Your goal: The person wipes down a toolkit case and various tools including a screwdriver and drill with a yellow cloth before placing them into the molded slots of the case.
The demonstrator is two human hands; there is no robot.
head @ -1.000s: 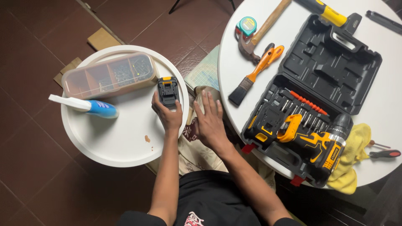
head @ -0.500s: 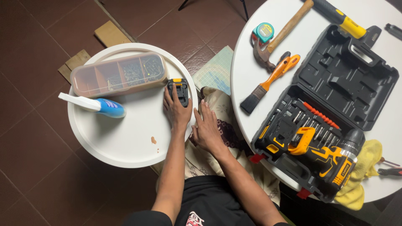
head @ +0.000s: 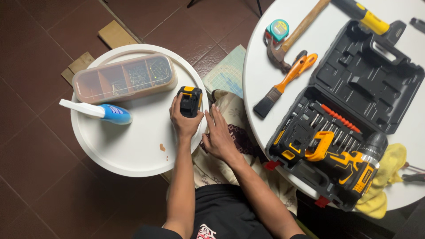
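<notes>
The left hand (head: pixel 183 120) has its grip closed around the black-and-yellow battery pack (head: pixel 190 101), holding it tipped up at the three o'clock edge of the small round white worktop (head: pixel 133 155), yellow latch end pointing to twelve. Fingers wrap the pack's sides, so it looks carried by the hand rather than resting flat. The right hand (head: pixel 220 136) sits just beside it at three o'clock, fingers loose and spread, its grip open and holding nothing, fingertips close to the pack as if ready to steady it. At ten o'clock from the pack lies a clear compartment box (head: pixel 125 78) of screws, and at nine o'clock a white-and-blue spray bottle (head: pixel 98 111) lies on its side, both well apart from the hands. Over on the large white worktop (head: pixel 261 57) at three o'clock, the open black tool case (head: pixel 354 84) cradles the orange-and-black drill (head: pixel 343 161), with a row of bits above it. A paintbrush (head: pixel 283 84), a hammer (head: pixel 296 33) and a tape measure (head: pixel 279 30) lie near the case at one o'clock.
</notes>
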